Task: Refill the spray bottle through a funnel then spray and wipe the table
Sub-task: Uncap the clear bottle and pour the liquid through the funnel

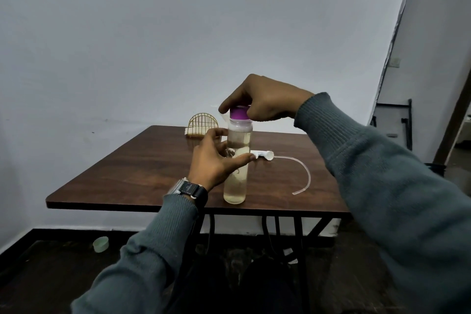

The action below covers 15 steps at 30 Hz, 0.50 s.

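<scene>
A clear plastic bottle (235, 186) with pale liquid stands upright near the front edge of the dark wooden table (127, 168). My left hand (216, 158) curls round the bottle's middle. My right hand (262, 100) grips the purple cap (239, 112) on top from above. Behind the bottle lies the white spray head (263, 154) with its clear curved tube (304, 173) trailing to the right. A clear plastic edge shows beside the cap under my right fingers; I cannot tell what it is.
A gold wire napkin holder (203, 125) stands at the table's back edge. A small pale green cup (101, 244) lies on the dark floor at the left. Black metal table legs run below the front edge. White walls surround the table.
</scene>
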Each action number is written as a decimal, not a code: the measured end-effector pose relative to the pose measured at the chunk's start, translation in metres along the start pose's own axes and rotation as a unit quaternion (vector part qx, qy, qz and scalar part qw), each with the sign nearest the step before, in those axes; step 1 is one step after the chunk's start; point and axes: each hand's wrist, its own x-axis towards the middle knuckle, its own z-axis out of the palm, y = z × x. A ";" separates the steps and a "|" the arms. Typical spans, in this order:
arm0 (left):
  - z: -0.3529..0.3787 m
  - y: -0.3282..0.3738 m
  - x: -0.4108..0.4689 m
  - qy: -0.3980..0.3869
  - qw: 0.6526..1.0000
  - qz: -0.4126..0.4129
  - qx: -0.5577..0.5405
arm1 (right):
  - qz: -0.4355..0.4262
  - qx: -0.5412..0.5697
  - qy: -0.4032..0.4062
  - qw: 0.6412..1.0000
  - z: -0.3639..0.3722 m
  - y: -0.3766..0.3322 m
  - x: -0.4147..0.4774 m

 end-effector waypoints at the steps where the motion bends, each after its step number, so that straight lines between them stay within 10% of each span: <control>1: 0.000 0.000 0.000 -0.002 1.000 -0.003 -0.001 | 0.003 0.023 -0.008 1.000 -0.001 0.001 -0.001; 5: 0.000 -0.001 0.002 -0.001 1.000 -0.009 0.007 | -0.004 0.099 0.039 0.994 -0.005 0.007 -0.002; 9: 0.000 0.000 0.002 -0.008 1.000 -0.002 0.009 | 0.039 -0.049 0.127 0.990 -0.004 0.002 0.004; 15: 0.000 0.000 0.000 -0.016 1.000 0.003 -0.001 | 0.049 -0.115 0.067 0.990 -0.001 -0.005 0.009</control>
